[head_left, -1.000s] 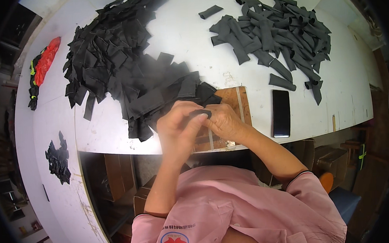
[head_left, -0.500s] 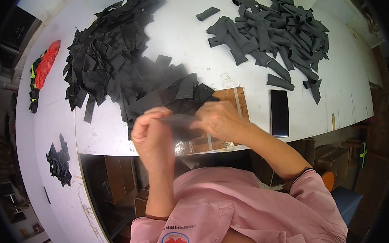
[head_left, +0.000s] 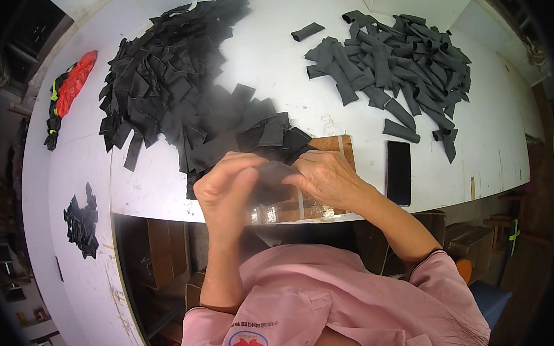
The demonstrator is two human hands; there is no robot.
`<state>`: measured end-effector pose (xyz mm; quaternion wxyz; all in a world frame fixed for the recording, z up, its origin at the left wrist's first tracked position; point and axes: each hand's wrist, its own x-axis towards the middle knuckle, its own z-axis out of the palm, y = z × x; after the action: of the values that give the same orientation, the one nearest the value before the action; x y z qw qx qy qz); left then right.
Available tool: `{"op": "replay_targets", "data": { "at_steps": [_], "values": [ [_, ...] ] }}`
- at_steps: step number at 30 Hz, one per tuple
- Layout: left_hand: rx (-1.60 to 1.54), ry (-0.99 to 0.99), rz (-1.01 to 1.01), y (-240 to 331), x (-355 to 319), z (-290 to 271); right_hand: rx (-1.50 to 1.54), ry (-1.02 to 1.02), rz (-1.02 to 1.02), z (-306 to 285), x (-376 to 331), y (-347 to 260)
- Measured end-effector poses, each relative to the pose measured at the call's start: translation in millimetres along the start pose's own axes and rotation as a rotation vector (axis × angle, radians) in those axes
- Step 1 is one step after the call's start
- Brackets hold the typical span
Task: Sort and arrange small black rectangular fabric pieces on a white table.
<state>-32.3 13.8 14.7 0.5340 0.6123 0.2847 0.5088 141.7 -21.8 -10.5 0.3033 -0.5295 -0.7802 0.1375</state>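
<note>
both hands (head_left: 277, 182) — black strip (head_left: 271, 180) (pinched)

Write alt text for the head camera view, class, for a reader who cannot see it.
A person's left hand and right hand together hold a dark fabric piece at the near edge of a white table. A big heap of flat black pieces lies to the left, a pile of folded pieces to the right, a black phone beside the right hand.

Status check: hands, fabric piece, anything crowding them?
Left hand and right hand both pinch one dark fabric piece. Held over table edge. Loose black pile close behind, not blocking.
</note>
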Motion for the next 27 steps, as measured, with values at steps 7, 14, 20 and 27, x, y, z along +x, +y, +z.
{"op": "replay_targets", "data": {
  "at_steps": [7, 14, 20, 27],
  "values": [
    [-0.068, -0.018, 0.045, -9.0, 1.4, -6.3, 0.042, -0.021, 0.014, 19.8, -0.9, 9.1],
    [0.078, -0.138, -0.098, 8.2, 4.9, 4.1, -0.017, -0.008, 0.024, 14.3, -4.3, 3.2],
    [0.115, -0.209, -0.088, 6.7, 13.6, 2.0, -0.029, 0.004, 0.042, 4.5, -1.1, -3.7],
    [0.016, -0.165, -0.15, 0.2, 11.5, 4.1, -0.009, -0.007, 0.049, 17.3, -3.0, 3.1]
  ]
}}
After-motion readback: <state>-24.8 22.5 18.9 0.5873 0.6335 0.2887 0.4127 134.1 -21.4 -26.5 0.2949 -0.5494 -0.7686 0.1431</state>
